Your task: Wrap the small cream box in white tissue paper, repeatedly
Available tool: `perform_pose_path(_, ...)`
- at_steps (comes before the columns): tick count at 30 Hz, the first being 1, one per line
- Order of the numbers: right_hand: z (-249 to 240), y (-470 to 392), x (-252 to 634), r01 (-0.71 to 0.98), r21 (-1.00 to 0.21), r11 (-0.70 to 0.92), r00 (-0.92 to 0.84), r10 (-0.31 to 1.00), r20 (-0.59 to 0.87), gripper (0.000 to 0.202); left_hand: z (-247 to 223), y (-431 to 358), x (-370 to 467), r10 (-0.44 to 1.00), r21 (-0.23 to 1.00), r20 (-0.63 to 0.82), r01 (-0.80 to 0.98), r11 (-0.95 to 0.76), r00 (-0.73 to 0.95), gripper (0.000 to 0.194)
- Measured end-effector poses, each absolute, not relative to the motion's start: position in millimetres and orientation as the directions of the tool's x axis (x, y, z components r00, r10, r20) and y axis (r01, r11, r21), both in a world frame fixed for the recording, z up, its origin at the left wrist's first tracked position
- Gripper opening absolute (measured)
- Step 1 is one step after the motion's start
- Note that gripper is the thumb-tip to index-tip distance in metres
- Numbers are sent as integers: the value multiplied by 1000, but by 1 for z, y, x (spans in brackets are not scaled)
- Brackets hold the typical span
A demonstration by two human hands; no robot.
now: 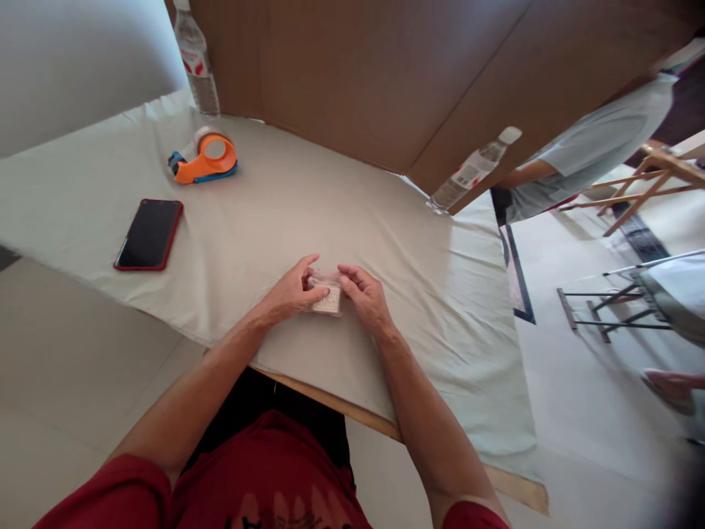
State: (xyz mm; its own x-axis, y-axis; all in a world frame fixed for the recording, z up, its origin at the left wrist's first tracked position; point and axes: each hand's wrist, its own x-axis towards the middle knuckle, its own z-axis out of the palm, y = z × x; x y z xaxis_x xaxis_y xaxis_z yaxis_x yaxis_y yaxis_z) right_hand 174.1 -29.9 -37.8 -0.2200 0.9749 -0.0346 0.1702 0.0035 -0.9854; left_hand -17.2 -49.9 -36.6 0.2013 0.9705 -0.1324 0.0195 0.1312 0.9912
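A small pale, flat rectangular item in a clear plastic wrapper (329, 300) is between my two hands, near the front edge of the table. My left hand (297, 288) grips its left side, with the thumb laid across the top face. On the other side, my right hand (363, 292) pinches the loose upper corner of the clear plastic between thumb and fingers. Fine marks show on the item's face, too small to read, and its exact kind cannot be made out.
A dark phone with a red case (148, 235) lies left on the cloth-covered table (264, 206). Behind it sits an orange tape dispenser (212, 160). Water bottles (198, 70) stand by a cardboard panel (352, 81). Another person (595, 147) is at the right, near folding chairs.
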Motion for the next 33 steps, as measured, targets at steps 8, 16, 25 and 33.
perform_pose_path(8,-25,-11,167,299,-953,50,-293,955,-41,31,-36,-50,-17,974,995,-99,10,99,205,85)
perform_pose_path(16,-18,-17,150,231,-973,-1,-249,967,-60,20,-39,-48,-15,979,997,-25,79,9,204,78)
perform_pose_path(25,-19,-26,153,140,-989,-52,-281,956,-90,19,-35,-49,-15,981,995,-13,102,-7,194,67)
perform_pose_path(33,-12,-23,168,190,-982,23,-441,895,-64,17,-34,-49,-16,977,996,15,81,-33,214,62)
